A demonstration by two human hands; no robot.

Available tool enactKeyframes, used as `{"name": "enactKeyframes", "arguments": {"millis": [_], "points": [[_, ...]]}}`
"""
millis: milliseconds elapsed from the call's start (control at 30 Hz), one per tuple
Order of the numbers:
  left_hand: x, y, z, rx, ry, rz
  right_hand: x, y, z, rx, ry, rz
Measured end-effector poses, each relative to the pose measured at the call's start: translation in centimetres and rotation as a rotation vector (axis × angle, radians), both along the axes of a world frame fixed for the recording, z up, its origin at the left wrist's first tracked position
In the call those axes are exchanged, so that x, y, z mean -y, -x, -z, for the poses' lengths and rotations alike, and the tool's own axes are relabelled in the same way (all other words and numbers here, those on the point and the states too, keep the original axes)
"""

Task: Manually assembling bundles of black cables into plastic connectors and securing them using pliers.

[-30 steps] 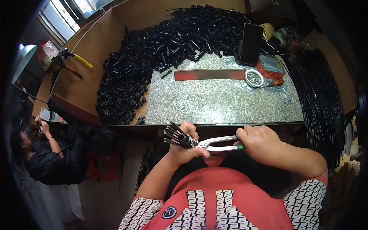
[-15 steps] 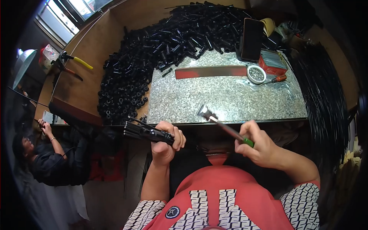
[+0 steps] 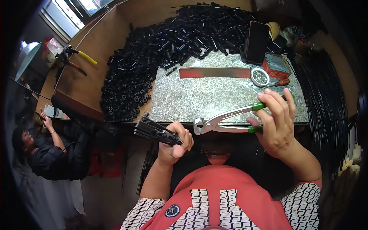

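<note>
My left hand (image 3: 177, 142) is closed round a black hub piece with a bundle of thin black ribs (image 3: 150, 128), which looks like part of an umbrella frame. The ribs fan out to the left. My right hand (image 3: 276, 124) grips green-handled pliers (image 3: 230, 114) with the handles spread apart. The fingers lie over the upper handle, and the thumb is at the lower one. The pliers' silver head points left, beside my left hand and apart from the ribs. Both hands are at the table's front edge.
A speckled stone slab (image 3: 214, 99) bears a red-and-dark bar (image 3: 214, 73), a white bowl of small metal bits (image 3: 260, 77) and an orange-handled screwdriver (image 3: 283, 82). A phone (image 3: 256, 42) stands behind. Black tubular parts (image 3: 172, 46) are heaped left and back; long black rods (image 3: 326, 96) lie right. A person (image 3: 50, 149) works at left.
The pliers have swung from a tilted, narrow-looking position to nearly level, with their handles now spread. My right hand has risen and opened wider round them. My left hand has shifted slightly right.
</note>
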State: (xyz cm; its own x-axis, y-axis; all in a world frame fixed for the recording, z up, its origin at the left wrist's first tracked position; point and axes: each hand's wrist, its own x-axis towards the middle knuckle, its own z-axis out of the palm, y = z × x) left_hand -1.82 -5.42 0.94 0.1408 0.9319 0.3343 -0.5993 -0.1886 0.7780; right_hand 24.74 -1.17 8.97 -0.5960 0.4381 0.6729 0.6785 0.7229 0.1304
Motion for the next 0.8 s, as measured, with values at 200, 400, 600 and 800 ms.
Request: {"name": "enactKeyframes", "arguments": {"millis": [200,400,600,800], "points": [[0.0,-0.3,1.2,-0.135,0.020,-0.076,0.0,1.4,0.6,0.137,-0.148,-0.006],[0.1,-0.3,1.7,-0.230,0.088,-0.160,0.1,1.5,0.5,0.152,-0.199,-0.022],[0.0,-0.5,2.0,-0.258,0.144,-0.177,0.1,0.4,0.7,0.175,-0.240,-0.120],[0.5,-0.1,2.2,-0.226,0.150,-0.210,0.8,0.4,0.2,0.183,-0.091,-0.140]]}}
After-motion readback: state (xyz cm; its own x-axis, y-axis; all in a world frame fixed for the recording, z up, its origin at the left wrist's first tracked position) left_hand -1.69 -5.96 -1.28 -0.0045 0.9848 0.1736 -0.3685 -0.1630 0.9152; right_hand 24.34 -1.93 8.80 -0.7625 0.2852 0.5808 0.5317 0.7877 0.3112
